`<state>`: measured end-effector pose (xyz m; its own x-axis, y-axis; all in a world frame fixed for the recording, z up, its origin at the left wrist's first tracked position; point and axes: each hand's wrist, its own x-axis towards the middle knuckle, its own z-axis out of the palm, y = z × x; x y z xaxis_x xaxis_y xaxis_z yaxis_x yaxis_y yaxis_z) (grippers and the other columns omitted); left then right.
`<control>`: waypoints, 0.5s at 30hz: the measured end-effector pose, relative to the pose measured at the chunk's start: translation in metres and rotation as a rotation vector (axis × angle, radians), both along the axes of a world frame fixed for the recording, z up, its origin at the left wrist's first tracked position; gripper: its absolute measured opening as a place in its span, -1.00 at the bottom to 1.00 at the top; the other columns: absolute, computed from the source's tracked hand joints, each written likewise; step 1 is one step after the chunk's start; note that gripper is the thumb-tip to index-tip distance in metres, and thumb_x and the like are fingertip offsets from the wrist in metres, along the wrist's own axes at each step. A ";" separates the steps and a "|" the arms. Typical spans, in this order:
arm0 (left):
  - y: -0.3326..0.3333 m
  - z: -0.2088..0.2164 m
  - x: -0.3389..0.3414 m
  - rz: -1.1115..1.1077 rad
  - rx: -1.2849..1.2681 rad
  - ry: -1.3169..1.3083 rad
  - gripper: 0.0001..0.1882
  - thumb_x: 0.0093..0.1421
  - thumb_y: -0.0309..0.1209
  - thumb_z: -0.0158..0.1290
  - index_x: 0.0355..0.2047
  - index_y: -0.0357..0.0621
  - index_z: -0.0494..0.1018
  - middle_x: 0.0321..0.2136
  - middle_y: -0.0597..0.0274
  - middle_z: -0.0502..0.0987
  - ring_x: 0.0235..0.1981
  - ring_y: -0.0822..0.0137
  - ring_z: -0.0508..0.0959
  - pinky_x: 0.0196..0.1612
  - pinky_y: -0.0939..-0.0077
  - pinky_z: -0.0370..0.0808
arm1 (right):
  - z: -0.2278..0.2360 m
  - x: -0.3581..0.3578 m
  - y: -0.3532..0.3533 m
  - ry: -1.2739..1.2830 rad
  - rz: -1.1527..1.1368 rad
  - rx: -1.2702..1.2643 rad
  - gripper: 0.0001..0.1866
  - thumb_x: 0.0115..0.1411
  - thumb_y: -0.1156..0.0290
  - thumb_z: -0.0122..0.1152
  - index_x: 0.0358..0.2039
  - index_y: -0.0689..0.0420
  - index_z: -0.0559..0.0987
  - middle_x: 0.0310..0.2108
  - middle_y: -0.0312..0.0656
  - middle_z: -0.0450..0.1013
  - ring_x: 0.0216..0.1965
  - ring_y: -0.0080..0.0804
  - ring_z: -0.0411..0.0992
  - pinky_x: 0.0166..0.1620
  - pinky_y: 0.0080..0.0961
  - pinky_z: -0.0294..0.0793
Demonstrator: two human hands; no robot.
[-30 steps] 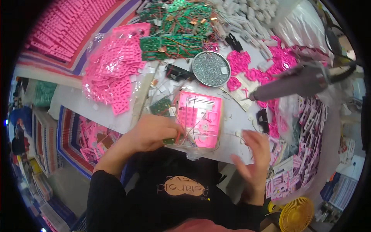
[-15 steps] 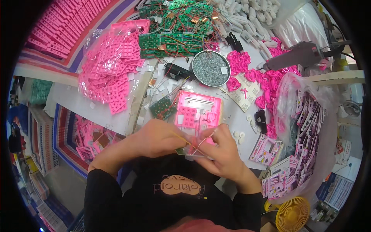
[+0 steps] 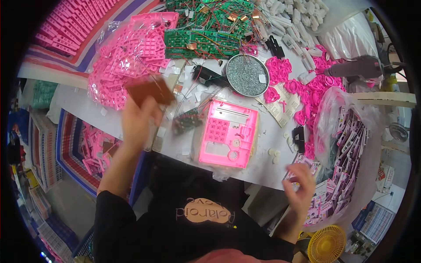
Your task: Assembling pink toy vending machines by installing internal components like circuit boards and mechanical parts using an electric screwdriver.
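My left hand (image 3: 139,120) is up at the left side of the table, its fingers closed on a flat brown rectangular board (image 3: 150,90). The board is blurred and overlaps the bag of pink keypad pieces (image 3: 116,65). Beside that hand, a small green circuit board (image 3: 188,121) with thin wires lies blurred next to the pink casing (image 3: 230,140). The casing rests open at the table's front middle, showing a grid of holes, a long slot and a round ring. My right hand (image 3: 301,187) hangs over the front right edge, fingers apart, holding nothing.
A round metal dish of screws (image 3: 246,74) stands behind the casing. Green circuit boards (image 3: 197,44) with wires pile up at the back. Pink rings (image 3: 313,87), a grey power screwdriver (image 3: 357,68) and a plastic bag of printed panels (image 3: 346,149) occupy the right. A bin (image 3: 94,153) holds pink parts.
Both hands have left the casing. My left hand has moved left and away from me and now holds the brown board; my right hand has moved right and opened. The green board is blurred.
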<state>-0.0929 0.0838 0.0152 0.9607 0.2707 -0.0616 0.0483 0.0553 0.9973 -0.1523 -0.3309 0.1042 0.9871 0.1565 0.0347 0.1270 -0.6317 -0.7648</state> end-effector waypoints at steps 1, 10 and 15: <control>0.016 -0.005 0.019 0.079 -0.307 -0.067 -0.84 0.43 -0.35 -0.02 -0.09 -0.14 0.42 -0.21 0.21 0.59 -0.56 0.53 0.38 -0.50 0.59 0.36 | 0.003 0.001 -0.005 -0.052 -0.021 -0.034 -0.62 -0.08 0.64 0.36 -0.16 0.26 0.66 -0.25 -0.09 0.53 -0.31 -0.31 0.49 -0.30 -0.51 0.47; 0.029 0.074 0.122 0.038 -0.291 -0.483 -0.83 0.44 -0.36 -0.02 -0.08 -0.15 0.45 -0.31 0.27 0.58 -0.60 0.58 0.31 -0.44 0.61 0.35 | -0.007 0.059 0.067 -0.248 0.402 -0.036 -0.70 0.01 0.55 0.40 -0.18 0.20 0.67 -0.34 -0.12 0.55 -0.35 -0.21 0.50 -0.29 -0.41 0.50; 0.026 0.097 0.115 -0.124 -0.363 -0.493 -0.82 0.42 -0.31 0.00 -0.06 -0.10 0.41 -0.27 0.28 0.57 -0.64 0.61 0.19 -0.49 0.66 0.23 | -0.021 0.122 0.139 -0.388 0.594 -0.002 -0.79 0.05 0.51 0.40 -0.25 0.15 0.67 -0.37 -0.18 0.56 -0.36 -0.25 0.50 -0.30 -0.39 0.49</control>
